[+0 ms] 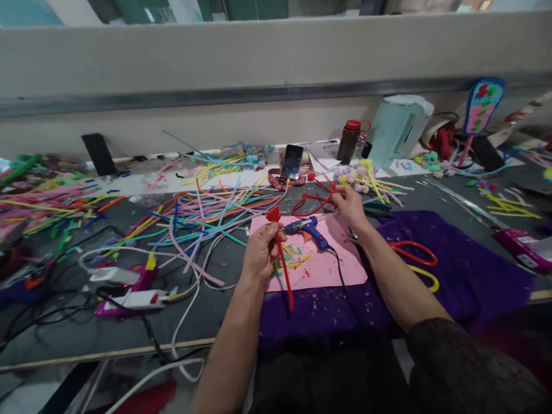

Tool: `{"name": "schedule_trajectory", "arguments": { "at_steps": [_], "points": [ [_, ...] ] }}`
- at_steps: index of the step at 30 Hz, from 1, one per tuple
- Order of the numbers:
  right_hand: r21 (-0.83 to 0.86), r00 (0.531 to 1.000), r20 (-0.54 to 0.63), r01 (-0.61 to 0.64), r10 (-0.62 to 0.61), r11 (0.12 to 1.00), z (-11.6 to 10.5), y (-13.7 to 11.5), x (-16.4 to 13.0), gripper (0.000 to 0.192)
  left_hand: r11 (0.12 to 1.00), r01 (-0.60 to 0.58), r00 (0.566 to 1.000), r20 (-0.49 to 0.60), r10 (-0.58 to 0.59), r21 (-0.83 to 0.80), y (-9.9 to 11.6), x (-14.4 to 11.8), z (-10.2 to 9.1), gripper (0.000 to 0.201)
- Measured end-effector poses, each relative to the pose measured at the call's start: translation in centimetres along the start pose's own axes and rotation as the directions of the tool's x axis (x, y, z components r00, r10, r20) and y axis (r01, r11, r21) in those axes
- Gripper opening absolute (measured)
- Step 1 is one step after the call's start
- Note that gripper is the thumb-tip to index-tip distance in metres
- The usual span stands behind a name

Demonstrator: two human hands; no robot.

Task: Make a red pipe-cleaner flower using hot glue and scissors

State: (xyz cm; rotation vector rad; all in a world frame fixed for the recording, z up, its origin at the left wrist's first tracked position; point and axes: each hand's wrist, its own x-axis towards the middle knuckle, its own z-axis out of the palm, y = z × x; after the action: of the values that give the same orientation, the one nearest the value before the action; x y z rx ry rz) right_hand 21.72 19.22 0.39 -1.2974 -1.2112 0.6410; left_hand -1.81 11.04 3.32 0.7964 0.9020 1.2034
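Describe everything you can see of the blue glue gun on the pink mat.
The glue gun is small, with a blue plastic body, a pale nozzle end and a black cord running from its handle toward the near table edge. It lies on its side on the pink mat, nozzle pointing left, handle toward the right. No hand holds it: the left hand grips a red pipe-cleaner flower just left of the nozzle, and the right hand pinches a red pipe cleaner behind it. Whether it is switched on cannot be told.
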Motion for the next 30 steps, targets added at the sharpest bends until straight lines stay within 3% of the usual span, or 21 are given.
{"name": "schedule_trajectory", "arguments": {
  "at_steps": [3,7,14,17,20,23,30],
  "points": [
    [0.054,0.992,-0.121,0.052,-0.045,0.997,-0.7,-0.1,0.4,0.020,1.000,0.003,1.000,-0.011,-0.003,0.004,0.1,0.0,0.1,0.023],
    [0.235,0.960,-0.280,0.059,0.009,0.970,-1.1,-0.9,0.6,0.016,0.999,0.042,0.999,-0.021,-0.042,0.000,0.2,-0.1,0.2,0.022],
    [0.362,0.910,-0.412,0.119,0.044,0.924,-2.2,-2.2,1.0,0.017,0.998,0.036,0.999,0.007,-0.036,-0.048,0.3,0.1,-0.3,0.019],
    [0.332,0.947,-0.318,0.068,0.044,0.941,-2.8,-2.4,0.9,0.015,0.999,-0.002,1.000,-0.018,0.001,-0.042,0.6,0.1,-0.5,0.019],
    [0.157,0.998,-0.018,-0.049,0.052,0.986,-2.6,-2.4,0.2,0.009,1.000,-0.012,0.999,-0.043,0.011,-0.028,0.8,0.0,-0.5,0.020],
    [0.081,0.975,0.193,-0.129,0.111,0.988,-1.9,-2.6,-0.8,0.005,1.000,-0.005,0.998,-0.059,0.004,-0.019,1.2,0.1,-0.7,0.020],
    [0.262,0.965,0.203,-0.216,0.165,0.941,-2.0,-2.6,-1.1,0.028,0.993,-0.025,0.995,-0.090,0.035,0.112,3.0,0.9,-3.5,0.024]
  ]
}}
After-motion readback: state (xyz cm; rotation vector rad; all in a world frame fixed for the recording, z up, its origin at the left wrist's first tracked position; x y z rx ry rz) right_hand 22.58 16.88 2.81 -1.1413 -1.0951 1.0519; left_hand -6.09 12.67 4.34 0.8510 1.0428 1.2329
